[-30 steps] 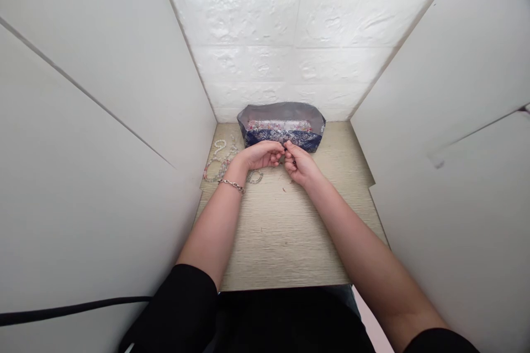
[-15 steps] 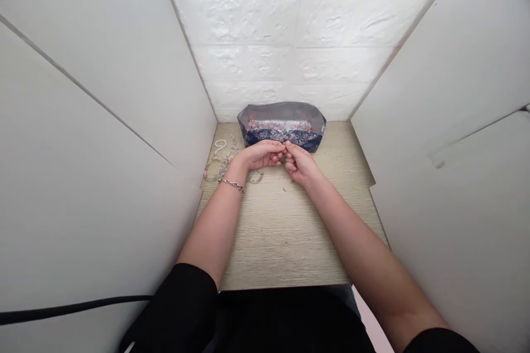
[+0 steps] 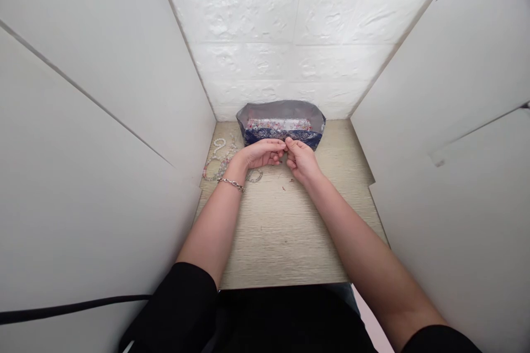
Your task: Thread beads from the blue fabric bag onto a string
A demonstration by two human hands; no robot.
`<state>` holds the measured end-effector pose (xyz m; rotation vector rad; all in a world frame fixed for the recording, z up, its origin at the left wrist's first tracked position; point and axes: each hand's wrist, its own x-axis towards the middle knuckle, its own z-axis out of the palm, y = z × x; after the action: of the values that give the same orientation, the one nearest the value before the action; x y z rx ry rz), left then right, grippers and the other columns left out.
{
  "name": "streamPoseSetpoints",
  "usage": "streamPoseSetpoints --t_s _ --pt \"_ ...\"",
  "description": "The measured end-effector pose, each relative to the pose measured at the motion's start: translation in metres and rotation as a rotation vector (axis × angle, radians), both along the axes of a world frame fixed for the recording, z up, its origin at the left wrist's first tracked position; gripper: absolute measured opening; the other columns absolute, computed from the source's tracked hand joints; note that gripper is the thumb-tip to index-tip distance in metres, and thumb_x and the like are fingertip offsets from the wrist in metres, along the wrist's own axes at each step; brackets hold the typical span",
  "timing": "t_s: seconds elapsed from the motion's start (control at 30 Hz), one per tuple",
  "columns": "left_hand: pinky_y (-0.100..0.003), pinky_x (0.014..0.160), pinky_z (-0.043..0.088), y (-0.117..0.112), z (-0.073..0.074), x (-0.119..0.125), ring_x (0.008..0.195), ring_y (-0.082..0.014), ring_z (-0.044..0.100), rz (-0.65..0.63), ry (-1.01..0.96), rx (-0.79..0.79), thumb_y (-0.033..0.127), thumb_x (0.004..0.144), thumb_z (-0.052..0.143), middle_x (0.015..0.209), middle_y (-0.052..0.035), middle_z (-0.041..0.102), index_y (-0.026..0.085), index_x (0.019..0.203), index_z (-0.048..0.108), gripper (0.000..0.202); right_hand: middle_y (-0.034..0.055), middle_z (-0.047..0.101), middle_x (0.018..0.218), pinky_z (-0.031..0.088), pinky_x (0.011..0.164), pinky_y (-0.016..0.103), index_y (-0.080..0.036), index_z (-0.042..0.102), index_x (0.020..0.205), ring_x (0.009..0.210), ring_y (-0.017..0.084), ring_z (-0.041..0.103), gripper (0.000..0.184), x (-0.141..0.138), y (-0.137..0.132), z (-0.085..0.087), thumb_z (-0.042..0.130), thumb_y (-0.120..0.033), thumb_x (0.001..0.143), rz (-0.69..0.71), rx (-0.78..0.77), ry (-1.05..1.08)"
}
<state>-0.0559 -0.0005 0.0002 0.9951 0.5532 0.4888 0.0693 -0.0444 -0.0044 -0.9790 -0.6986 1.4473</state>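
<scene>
My left hand (image 3: 265, 153) and my right hand (image 3: 302, 160) meet fingertip to fingertip over the far part of the wooden tabletop (image 3: 285, 231). Both are closed in a pinch. Whatever sits between the fingertips is too small to make out. Just behind them stands a dark blue patterned bag (image 3: 254, 135), its mouth wide, with many small coloured beads (image 3: 269, 123) inside. Left of my left hand lie several beaded bracelets (image 3: 213, 168), pale and pink. A further bead bracelet (image 3: 255, 176) is partly hidden by my left wrist, which wears a chain bracelet (image 3: 231, 183).
Tiny reddish scraps (image 3: 284, 188) lie on the tabletop below my hands. A white brick-patterned wall (image 3: 273, 27) closes off the back. White panels (image 3: 124, 66) rise on both sides. A black cable (image 3: 74, 307) runs at the lower left.
My right hand has turned slightly, its thumb a little higher against the left fingertips. My left hand keeps nearly the same pose. The bag and bracelets stay put.
</scene>
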Motion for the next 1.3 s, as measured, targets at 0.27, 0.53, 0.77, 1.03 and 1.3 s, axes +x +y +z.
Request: streamPoseSetpoints --t_s 0.27,0.53,0.77,1.03,1.3 --pt "-0.020 0.058 0.042 0.002 -0.002 -0.001 0.056 -0.0046 0.052 -0.020 -0.021 -0.004 0.016 0.073 0.055 0.068 -0.0003 0.055 0.011 0.079 0.050 0.009 -0.0035 0.046 0.053 0.036 0.040 0.014 -0.014 0.049 0.071 0.046 0.005 0.046 0.004 0.003 0.003 0.001 0.049 -0.017 0.074 0.008 0.012 0.228" --pt "-0.020 0.055 0.042 0.001 0.000 -0.002 0.051 -0.0033 0.050 -0.008 0.034 0.005 0.019 0.074 0.055 0.065 0.0008 0.055 0.013 0.078 0.047 0.010 -0.0003 0.061 0.080 0.048 0.073 0.018 -0.016 0.050 0.082 0.079 0.007 0.059 0.026 0.009 0.006 0.006 0.039 0.003 0.069 -0.113 0.024 0.299" --pt "-0.021 0.056 0.042 0.002 0.000 -0.003 0.051 -0.0040 0.051 -0.017 0.038 0.004 0.018 0.074 0.055 0.064 0.0007 0.055 0.013 0.077 0.048 0.010 0.0035 0.064 0.079 0.051 0.069 0.019 -0.016 0.043 0.078 0.077 0.009 0.062 0.011 0.007 0.005 0.006 0.036 -0.011 0.084 -0.147 0.004 0.314" --pt "-0.021 0.056 0.042 0.001 0.000 -0.004 0.054 -0.0055 0.052 -0.032 0.009 0.002 0.015 0.073 0.055 0.061 0.0009 0.054 0.012 0.077 0.049 0.008 0.0038 0.063 0.064 0.050 0.050 0.012 -0.011 0.049 0.072 0.055 0.007 0.060 0.019 0.009 0.004 0.009 0.039 -0.020 0.085 -0.083 -0.128 0.361" --pt "-0.020 0.054 0.040 0.001 0.000 -0.002 0.051 -0.0044 0.049 -0.010 -0.032 -0.009 0.015 0.072 0.055 0.058 0.0018 0.052 0.011 0.072 0.051 0.006 -0.0053 0.049 0.043 0.034 0.030 0.004 -0.011 0.052 0.075 0.030 -0.001 0.041 0.019 0.008 0.003 0.005 0.042 -0.024 0.085 0.056 -0.225 0.342"
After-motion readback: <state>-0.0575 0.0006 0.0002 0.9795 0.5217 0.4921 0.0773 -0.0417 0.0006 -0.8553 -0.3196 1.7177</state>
